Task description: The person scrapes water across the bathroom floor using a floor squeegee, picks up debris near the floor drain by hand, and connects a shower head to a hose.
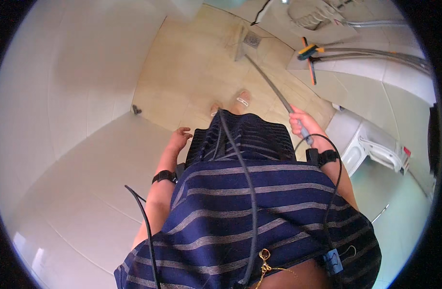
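My right hand [303,123] is closed round the upper end of a grey pole, the handle of a long floor squeegee [268,83]. Its pale, wide head lies on the beige tiles beside a square floor drain [252,40]; the head is slightly blurred, so its edge is hard to make out. At my left side, near the dark striped skirt, my left hand [183,137] hangs empty with loosely bent fingers apart. A black strap is on each wrist.
Light walls bound the tiled floor [182,62]. Leaning at the right are a yellow-and-dark brush [308,51] and an orange-and-black squeegee [311,72]. A white plastic fixture [375,151] stands by my right arm. A coiled pale hose [312,20] is at the upper right.
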